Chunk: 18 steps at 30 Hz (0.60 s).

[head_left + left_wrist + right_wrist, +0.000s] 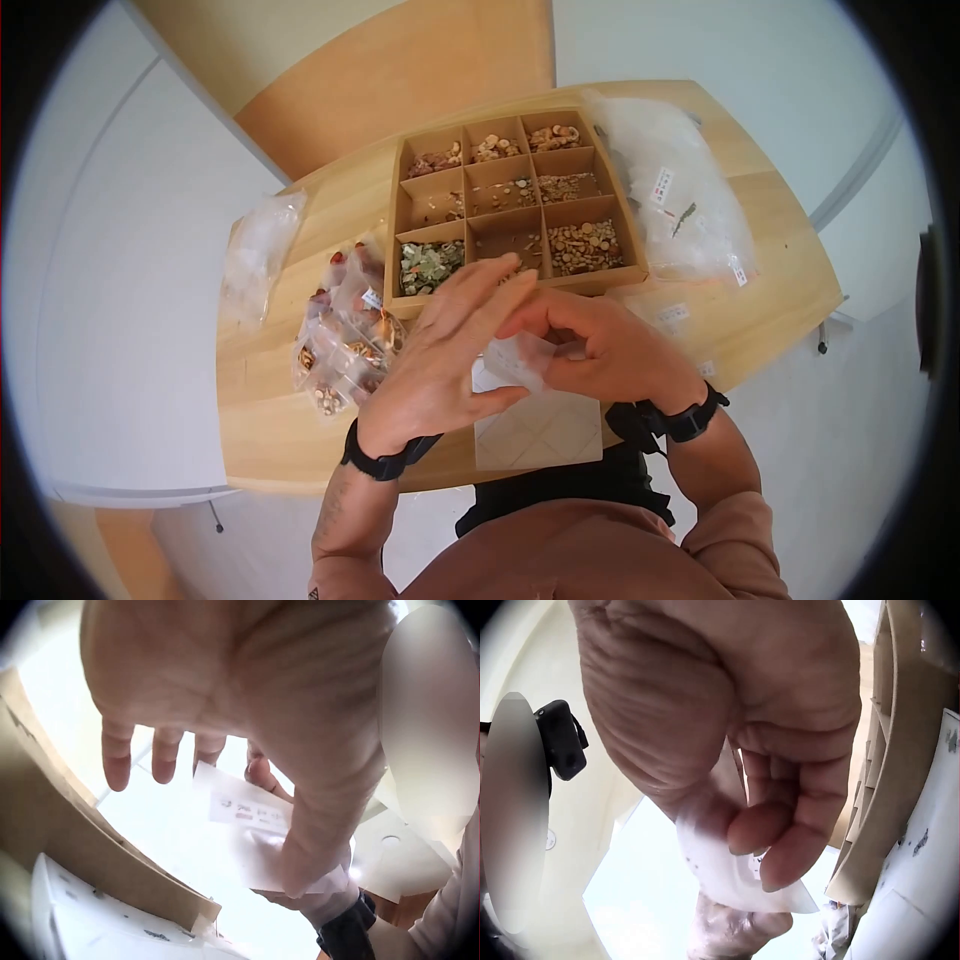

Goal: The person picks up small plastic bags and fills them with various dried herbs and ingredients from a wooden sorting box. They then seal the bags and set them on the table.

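A small translucent plastic bag (516, 360) with a printed label is between my two hands, above a white patterned tile (540, 432) at the table's front edge. My right hand (625, 350) pinches the bag with curled fingers, seen close in the right wrist view, where the bag (731, 881) bulges below the thumb. On the other side, my left hand (445, 350) has its fingers stretched out. Its thumb lies against the bag (247, 802) in the left wrist view. Beyond the hands stands a cardboard box (640, 272) divided into compartments, several with dried ingredients.
Several filled small bags (345, 345) lie piled left of the box. A large clear bag (265, 255) lies at the table's left edge. More clear plastic bags (690, 170) with labels spread along the right side of the wooden table (765, 330).
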Tool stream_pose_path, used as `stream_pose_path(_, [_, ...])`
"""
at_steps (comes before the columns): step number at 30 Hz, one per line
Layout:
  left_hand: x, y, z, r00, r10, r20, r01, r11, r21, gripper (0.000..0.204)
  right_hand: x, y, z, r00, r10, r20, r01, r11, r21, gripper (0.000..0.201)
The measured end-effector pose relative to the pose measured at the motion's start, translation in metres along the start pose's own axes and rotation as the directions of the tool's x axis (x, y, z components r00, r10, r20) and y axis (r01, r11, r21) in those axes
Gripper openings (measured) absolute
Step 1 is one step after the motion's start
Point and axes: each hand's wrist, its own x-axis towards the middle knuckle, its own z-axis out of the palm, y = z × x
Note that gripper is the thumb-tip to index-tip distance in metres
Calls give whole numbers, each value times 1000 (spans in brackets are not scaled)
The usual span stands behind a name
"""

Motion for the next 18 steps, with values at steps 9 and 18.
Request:
stream_pose_path(9, [-6, -18, 21, 987, 119, -104, -114, 992, 57, 105, 9, 3, 0, 988, 118, -96, -114, 993, 44, 31])
stream_pose_path(18, [-4, -14, 21, 982, 73, -173, -39, 980, 196, 99, 12, 21, 13, 946, 273, -177, -256, 960, 111, 20])
